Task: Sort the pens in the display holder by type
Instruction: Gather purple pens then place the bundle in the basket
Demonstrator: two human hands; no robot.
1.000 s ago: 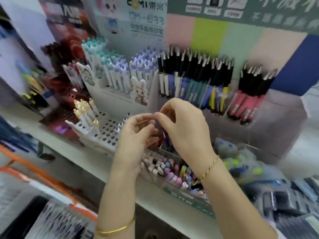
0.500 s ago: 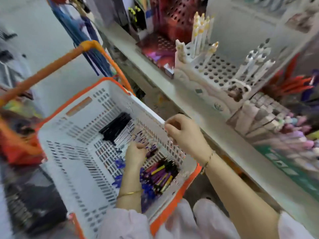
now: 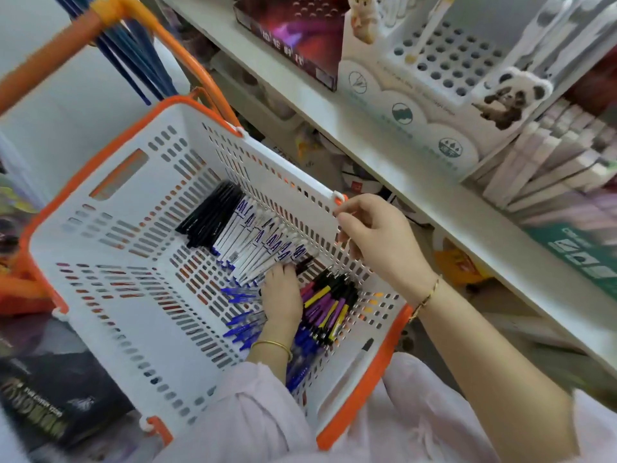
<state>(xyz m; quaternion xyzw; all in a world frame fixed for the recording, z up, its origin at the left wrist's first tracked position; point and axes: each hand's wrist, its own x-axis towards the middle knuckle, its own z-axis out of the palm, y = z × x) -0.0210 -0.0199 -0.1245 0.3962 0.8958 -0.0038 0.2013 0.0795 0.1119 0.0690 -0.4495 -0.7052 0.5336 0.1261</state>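
A white basket with an orange rim [image 3: 283, 162] holds sorted pens: black pens [image 3: 213, 218], white pens with blue print [image 3: 260, 245], blue capped pens [image 3: 242, 324] and black-clipped purple and yellow pens [image 3: 329, 302]. My left hand [image 3: 282, 297] reaches down into the basket between the blue and the purple pens. Its fingertips pinch a dark pen [image 3: 304, 264] beside the white ones. My right hand [image 3: 377, 238] hovers at the basket's right rim with loosely curled fingers and nothing visible in it. The white display holder [image 3: 434, 81], full of holes, stands on the shelf above.
The white shelf edge [image 3: 417, 192] runs diagonally on the right, with boxed white pens [image 3: 547, 155] and a red box [image 3: 293, 38] on it. The basket's orange handle [image 3: 53, 51] arches at top left. A dark box [image 3: 56, 396] lies at bottom left.
The view has swung from the shelf's pen displays down to the basket. My left hand has gone into the basket among the pens; my right hand has come to its rim.
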